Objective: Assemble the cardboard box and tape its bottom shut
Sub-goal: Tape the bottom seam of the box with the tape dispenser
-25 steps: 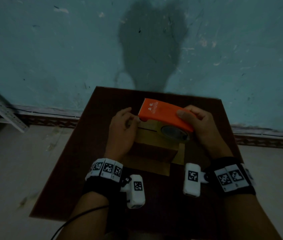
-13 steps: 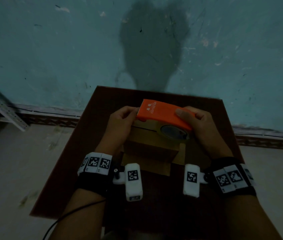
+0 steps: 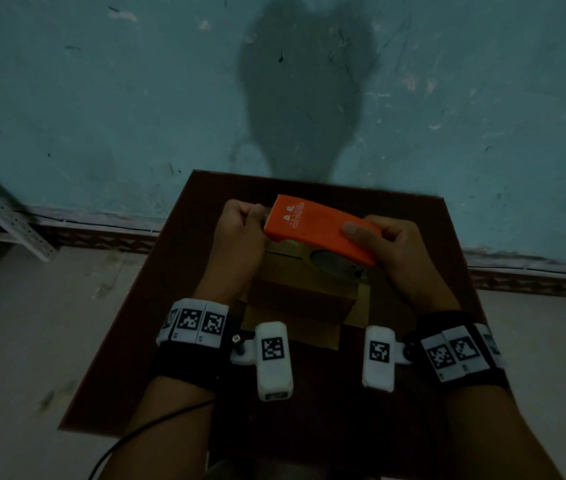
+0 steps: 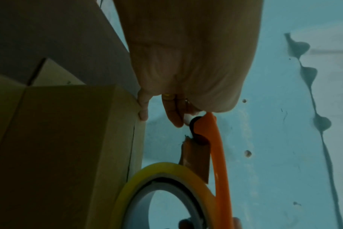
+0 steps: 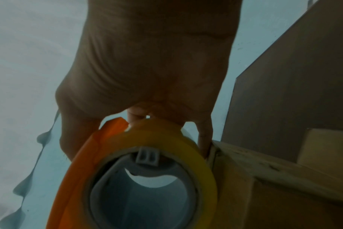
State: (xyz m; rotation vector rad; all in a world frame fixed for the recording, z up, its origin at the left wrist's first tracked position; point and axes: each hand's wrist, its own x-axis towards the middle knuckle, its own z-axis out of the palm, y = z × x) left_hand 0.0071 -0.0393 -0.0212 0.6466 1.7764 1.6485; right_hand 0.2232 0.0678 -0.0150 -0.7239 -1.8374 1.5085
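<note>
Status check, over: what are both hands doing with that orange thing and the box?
Right hand grips orange tape dispenser. Left hand pinching at its toothed end. Cardboard box underneath, seam untaped. Nothing blocking.

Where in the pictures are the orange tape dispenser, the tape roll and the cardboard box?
orange tape dispenser (image 3: 316,227), head view, on its flat orange top.
tape roll (image 5: 162,136), right wrist view, on the yellow outer band.
cardboard box (image 4: 68,139), left wrist view, on its broad side wall.

A small dark reddish-brown table (image 3: 177,306) stands on a pale floor (image 3: 32,341), its 12 o'clock edge against a teal wall (image 3: 101,98). A cardboard box (image 3: 302,296) sits directly on it, slightly toward 12 o'clock of centre, flaps spread on the tabletop toward 6 o'clock.
</note>
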